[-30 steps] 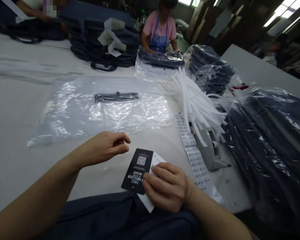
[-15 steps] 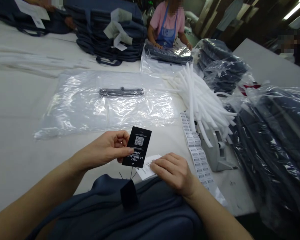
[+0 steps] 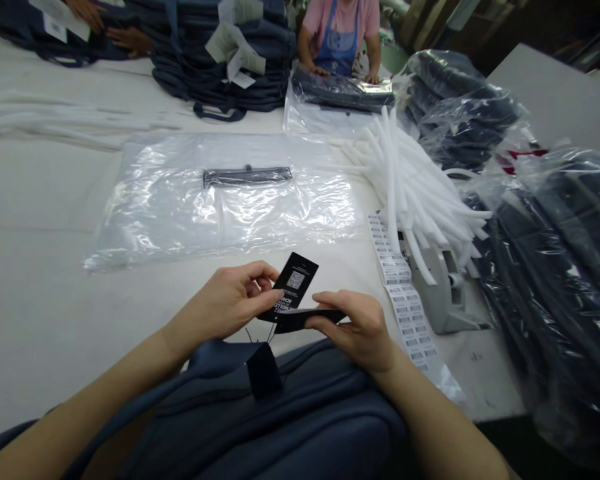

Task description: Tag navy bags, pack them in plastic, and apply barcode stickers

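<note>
A dark blue bag (image 3: 300, 407) lies close in front of me, with a handle loop at its top edge. From that edge a thin cord runs up to black hang tags. My left hand (image 3: 243, 297) pinches a black tag (image 3: 297, 277) printed with a QR code and white text. Between the thumb and fingers of my right hand (image 3: 360, 327) is a second black tag (image 3: 300, 321), turned nearly edge-on. The two tags meet at the corded end.
Clear plastic bags (image 3: 170, 200) lie flat beyond my hands. White foam tubes (image 3: 410, 180) are heaped beside a tape dispenser (image 3: 445, 293) and a barcode sticker strip (image 3: 405, 300). Wrapped bags (image 3: 555, 267) line the right. Unwrapped bags (image 3: 220, 60) are stacked behind, near a co-worker (image 3: 337, 40).
My right hand has come off the white paper and now grips a second black tag. The first tag has tilted to the right in my left hand.
</note>
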A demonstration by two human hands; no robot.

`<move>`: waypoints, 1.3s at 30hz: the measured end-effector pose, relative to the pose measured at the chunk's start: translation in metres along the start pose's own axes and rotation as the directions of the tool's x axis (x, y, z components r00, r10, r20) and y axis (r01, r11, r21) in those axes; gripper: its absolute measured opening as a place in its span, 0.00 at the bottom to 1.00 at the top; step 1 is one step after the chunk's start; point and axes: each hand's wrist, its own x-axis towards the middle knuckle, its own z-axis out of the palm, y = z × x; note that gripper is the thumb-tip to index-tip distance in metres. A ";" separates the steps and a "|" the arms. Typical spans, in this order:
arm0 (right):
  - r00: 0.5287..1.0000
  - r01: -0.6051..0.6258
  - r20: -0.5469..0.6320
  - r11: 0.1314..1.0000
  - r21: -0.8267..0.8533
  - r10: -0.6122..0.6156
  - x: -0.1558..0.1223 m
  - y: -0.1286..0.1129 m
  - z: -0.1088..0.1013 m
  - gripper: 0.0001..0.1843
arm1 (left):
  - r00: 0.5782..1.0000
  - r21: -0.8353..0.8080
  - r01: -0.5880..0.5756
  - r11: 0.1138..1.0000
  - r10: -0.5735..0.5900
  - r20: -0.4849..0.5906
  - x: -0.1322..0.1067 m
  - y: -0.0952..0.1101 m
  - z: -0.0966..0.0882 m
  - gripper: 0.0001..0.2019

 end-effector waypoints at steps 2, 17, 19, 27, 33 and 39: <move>0.999 -0.032 -0.005 0.999 -0.016 0.032 0.001 0.002 0.001 0.14 | 0.998 0.027 -0.009 1.000 0.007 0.067 0.001 0.001 0.009 0.14; 0.992 0.104 0.111 0.894 -0.435 -0.062 0.004 0.003 -0.004 0.12 | 0.983 0.227 -0.109 0.968 0.072 0.167 0.002 0.000 0.021 0.15; 0.995 0.099 0.041 0.893 -0.439 -0.090 0.003 0.010 -0.009 0.22 | 0.995 0.152 -0.054 0.987 0.040 0.089 0.006 -0.007 0.019 0.15; 0.746 0.666 0.239 0.693 -0.276 -0.621 0.009 0.057 -0.005 0.15 | 0.957 -0.434 0.283 0.855 -0.280 0.073 0.023 -0.029 0.021 0.28; 0.624 0.766 0.378 0.631 -0.124 -0.684 0.030 0.073 0.020 0.11 | 0.962 0.106 0.253 0.962 -0.262 0.078 0.023 -0.036 0.001 0.22; 0.430 0.415 0.861 0.906 0.080 -0.273 0.011 0.085 0.044 0.15 | 0.846 0.371 -0.055 0.927 -0.154 0.511 -0.013 0.009 -0.054 0.23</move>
